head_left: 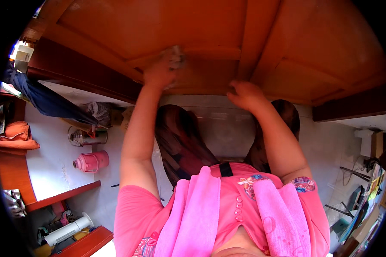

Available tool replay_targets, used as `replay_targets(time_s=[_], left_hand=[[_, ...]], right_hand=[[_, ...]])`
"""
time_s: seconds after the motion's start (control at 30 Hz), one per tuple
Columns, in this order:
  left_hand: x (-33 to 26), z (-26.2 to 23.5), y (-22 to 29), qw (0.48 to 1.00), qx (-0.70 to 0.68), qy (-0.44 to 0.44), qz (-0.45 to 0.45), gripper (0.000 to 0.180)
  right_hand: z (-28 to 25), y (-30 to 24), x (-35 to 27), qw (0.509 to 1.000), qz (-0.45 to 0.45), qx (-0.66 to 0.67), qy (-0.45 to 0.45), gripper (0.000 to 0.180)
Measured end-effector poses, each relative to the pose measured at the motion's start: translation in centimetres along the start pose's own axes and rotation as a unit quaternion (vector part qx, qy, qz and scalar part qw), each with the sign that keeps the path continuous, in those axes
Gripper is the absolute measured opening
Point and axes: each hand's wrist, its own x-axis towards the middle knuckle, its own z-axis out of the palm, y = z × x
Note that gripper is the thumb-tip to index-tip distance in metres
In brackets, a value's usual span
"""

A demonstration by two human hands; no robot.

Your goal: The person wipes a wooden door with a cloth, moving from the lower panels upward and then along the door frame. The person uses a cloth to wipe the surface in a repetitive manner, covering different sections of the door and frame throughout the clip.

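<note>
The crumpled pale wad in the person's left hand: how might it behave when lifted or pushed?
The crumpled pale wad is probably floppy, as its outline looks bunched and uneven. It is likely light, being small beside the left hand. Pushed along the wooden panel, it may crease rather than roll, though blur hides its material.

Arms (137,132) forward — right grip (246,95) curled
</note>
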Motion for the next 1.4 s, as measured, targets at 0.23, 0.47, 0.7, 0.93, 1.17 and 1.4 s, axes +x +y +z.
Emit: replay_targets(time_s=[0.23,0.47,0.7,0.93,1.17,1.4], left_hand=[[-1.1,-1.2,-4.5,0.990,-0.079,0.090,-0.077,0.068],[-0.5,-0.5,3.7,0.993,-0.116,0.010,-0.005,0.073],[0.0,-0.4,7.1,0.998,-0.054,-0.022,0.012,0.072],[-0.4,-1.7,-0.6,0.995,-0.085,-0.013,-0.047,0.071],[-0.1,-0.9,-10.0,0.979,-0.135,0.094,-0.118,0.070],[0.5,2.2,-6.6,0.970,-0.167,0.151,-0.094,0.071]], right_hand=[[-1.0,-1.0,-0.7,0.999,0.009,0.028,-0.012,0.045],[-0.8,-1.4,-0.4,1.000,-0.002,0.007,-0.019,0.044],[0.3,-1.0,0.7,1.000,-0.008,-0.003,-0.012,0.039],[-0.2,-1.3,-0.1,1.000,-0.014,0.010,-0.014,0.039],[-0.8,-1.5,-0.5,0.999,0.005,0.033,-0.018,0.038],[-0.9,-1.8,-0.5,1.000,-0.015,-0.008,-0.025,0.042]])
